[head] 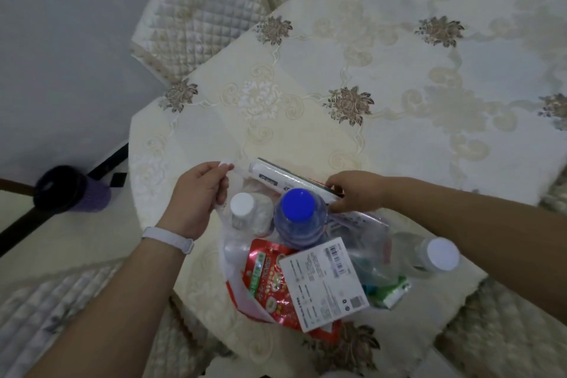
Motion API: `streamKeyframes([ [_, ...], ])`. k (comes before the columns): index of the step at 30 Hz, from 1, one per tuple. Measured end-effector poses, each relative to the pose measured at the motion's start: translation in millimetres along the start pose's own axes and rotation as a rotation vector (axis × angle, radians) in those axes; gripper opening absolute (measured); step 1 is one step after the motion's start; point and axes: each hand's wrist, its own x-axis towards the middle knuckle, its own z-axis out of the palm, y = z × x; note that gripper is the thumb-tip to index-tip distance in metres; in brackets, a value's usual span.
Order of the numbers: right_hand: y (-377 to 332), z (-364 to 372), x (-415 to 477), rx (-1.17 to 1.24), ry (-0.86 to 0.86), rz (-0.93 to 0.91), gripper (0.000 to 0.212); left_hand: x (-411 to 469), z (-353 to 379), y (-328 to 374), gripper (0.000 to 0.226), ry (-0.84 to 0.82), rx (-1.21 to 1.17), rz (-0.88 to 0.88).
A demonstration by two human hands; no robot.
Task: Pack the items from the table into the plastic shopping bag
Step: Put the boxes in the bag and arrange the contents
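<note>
Plastic shopping bag [224, 244] sits at the near edge of your counter [383, 77], mouth up, between your two hands. Your left grip [196, 193] pinches the bag's far-left handle between thumb and fingertips. Your right grip [356, 192] curls round the end of a long white box [276, 176] lying across the bag's far rim. Just below both grips stand a blue-capped bottle [299, 215] and a white-capped bottle [245, 209]. Nearer you lie a red pouch [270, 285] and a labelled carton [322, 282]. A sideways bottle [429, 255] lies at the right; you cannot tell whether the bag encloses it.
</note>
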Motion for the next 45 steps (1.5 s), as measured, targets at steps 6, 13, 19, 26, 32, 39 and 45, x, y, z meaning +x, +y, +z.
streamKeyframes([
  [6, 4, -1, 0, 0.144, 0.045, -0.026, 0.033, -2, -4, 1, 0.013, 0.011, -0.012, -0.03],
  [13, 10, -19, -26, 0.343, 0.029, -0.145, 0.029, 1, -2, 7, 0.015, 0.01, -0.035, -0.045],
  [19, 3, -27, -23, 0.248, -0.018, -0.146, 0.035, 4, 3, 13, 0.016, -0.057, -0.071, -0.018],
  [26, 3, -28, -22, 0.265, -0.027, -0.136, 0.035, 18, 4, 16, 0.026, -0.063, -0.034, -0.067],
  [32, 9, -15, -12, -0.042, 0.078, -0.117, 0.025, 14, 3, 22, 0.017, -0.174, 0.012, 0.033],
  [39, 19, -7, -14, -0.062, 0.154, -0.036, 0.035, -17, -6, 27, 0.009, -0.192, 0.088, 0.127],
  [45, 51, 15, -63, 0.051, 0.214, 0.17, 0.034, -38, -21, 20, 0.032, -0.182, 0.082, 0.169],
])
